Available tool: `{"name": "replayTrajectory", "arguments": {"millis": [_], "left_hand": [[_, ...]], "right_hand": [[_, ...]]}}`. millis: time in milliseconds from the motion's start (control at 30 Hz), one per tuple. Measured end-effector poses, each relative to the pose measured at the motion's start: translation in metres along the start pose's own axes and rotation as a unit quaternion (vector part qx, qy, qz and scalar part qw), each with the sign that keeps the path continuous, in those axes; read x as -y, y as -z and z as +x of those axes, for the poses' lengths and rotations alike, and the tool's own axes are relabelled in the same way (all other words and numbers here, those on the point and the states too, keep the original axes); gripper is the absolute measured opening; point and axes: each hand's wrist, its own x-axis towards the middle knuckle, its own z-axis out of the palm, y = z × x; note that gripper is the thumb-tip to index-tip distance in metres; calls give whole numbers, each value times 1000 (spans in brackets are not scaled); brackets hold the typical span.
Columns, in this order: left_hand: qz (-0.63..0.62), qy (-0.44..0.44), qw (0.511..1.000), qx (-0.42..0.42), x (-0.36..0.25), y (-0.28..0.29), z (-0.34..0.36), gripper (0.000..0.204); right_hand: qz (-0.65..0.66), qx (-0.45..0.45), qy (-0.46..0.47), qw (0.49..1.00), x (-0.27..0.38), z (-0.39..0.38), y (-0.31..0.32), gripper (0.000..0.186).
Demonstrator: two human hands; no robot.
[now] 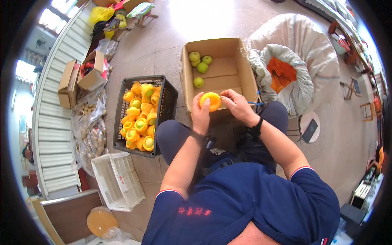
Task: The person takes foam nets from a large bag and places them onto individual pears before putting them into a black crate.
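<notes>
Maybe we ready this yellow net [210, 102]: left hand [201, 114] holds it, right hand [240, 108]'s grip unclear; next likely needs green fruit [202, 67] from ahead.

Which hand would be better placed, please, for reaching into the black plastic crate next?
Probably the left hand: it is nearer the black plastic crate, though it holds the yellow foam net; the right hand is farther.

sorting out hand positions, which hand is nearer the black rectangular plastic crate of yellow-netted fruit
Left. The left hand, holding a round yellow foam net, is right of the crate; the right hand is farther right, past that net.
</notes>
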Motion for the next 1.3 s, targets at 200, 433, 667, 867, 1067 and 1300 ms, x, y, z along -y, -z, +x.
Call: {"name": "replayTrajectory", "arguments": {"millis": [200,433,667,867,1067,1300], "left_hand": [[-20,1,999,-32,17,-8,-2,33],[-33,20,999,-34,7,-14,-7,36],[-37,38,996,-69,8,-14,-5,36],[2,40,996,-76,0,-16,-5,32],[-27,56,993,-97,8,-12,-1,36],[-29,56,994,-92,2,-17,0,35]], "right_hand": [[-120,136,8,983,3,41,38,35],[-201,143,47,968,18,137,26,38],[-396,180,33,900,-46,187,-23,51],[-464,203,-20,862,-91,189,-67,57],[-473,235,24,849,-96,191,-97,59],[-508,168,32,844,-113,192,-89,55]]}}
